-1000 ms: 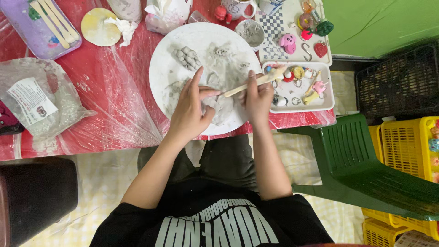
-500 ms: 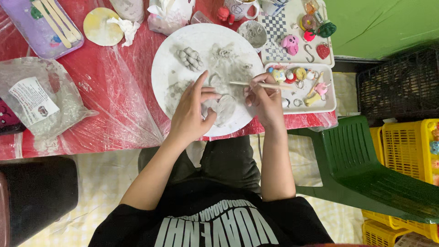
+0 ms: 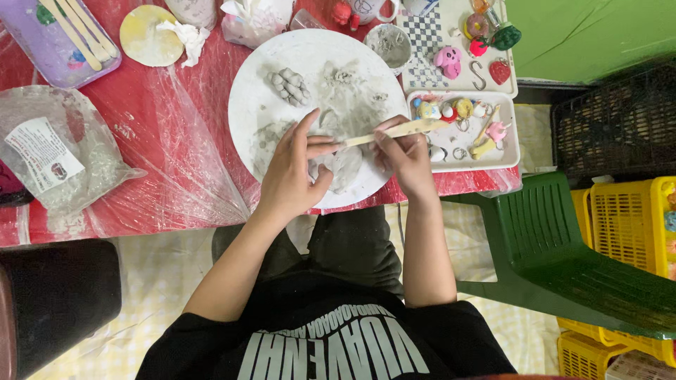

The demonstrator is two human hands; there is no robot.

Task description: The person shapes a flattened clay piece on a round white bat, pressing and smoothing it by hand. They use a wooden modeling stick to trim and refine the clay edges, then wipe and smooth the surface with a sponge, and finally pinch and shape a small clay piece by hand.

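Head view: hands, lumpy grey clay.

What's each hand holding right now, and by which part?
The right hand pinches a wooden stick tool near its middle. The left hand steadies a grey clay lump from its side.

Clear plastic bag with white rectangular label, on red table well left of the left-hand fingers.

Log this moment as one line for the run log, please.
left hand: steadies grey clay piece | right hand: holds wooden stick, tip at clay | surface: round white board | beside: tray of small figures
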